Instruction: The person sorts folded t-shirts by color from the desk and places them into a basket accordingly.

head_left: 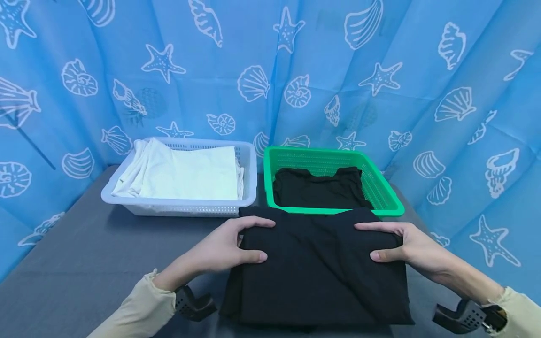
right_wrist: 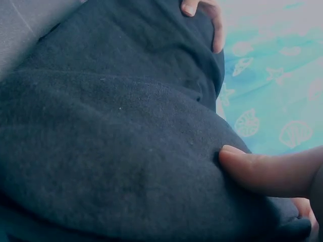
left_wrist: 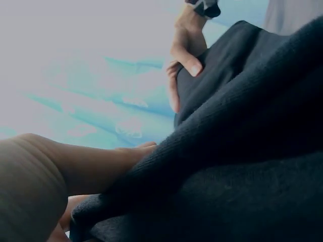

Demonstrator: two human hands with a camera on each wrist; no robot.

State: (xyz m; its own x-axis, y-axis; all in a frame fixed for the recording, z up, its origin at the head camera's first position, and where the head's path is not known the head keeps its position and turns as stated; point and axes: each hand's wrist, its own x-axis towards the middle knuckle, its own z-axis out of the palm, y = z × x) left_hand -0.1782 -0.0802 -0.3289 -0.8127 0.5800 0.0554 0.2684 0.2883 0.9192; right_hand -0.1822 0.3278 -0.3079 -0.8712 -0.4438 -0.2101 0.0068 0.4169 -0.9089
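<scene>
A folded black garment is held up by both hands in front of the green basket. On its left edge my left hand grips the cloth, thumb on the near face and index finger along the top; the other fingers are hidden behind. My right hand grips the right edge in the same way. In the right wrist view a thumb presses on the dark fabric. The left wrist view shows the cloth stretching between the two hands.
The green basket behind the garment contains another folded black garment. To its left stands a white basket holding folded white cloth. Both sit on a grey-covered table, against a blue curtain with shell prints.
</scene>
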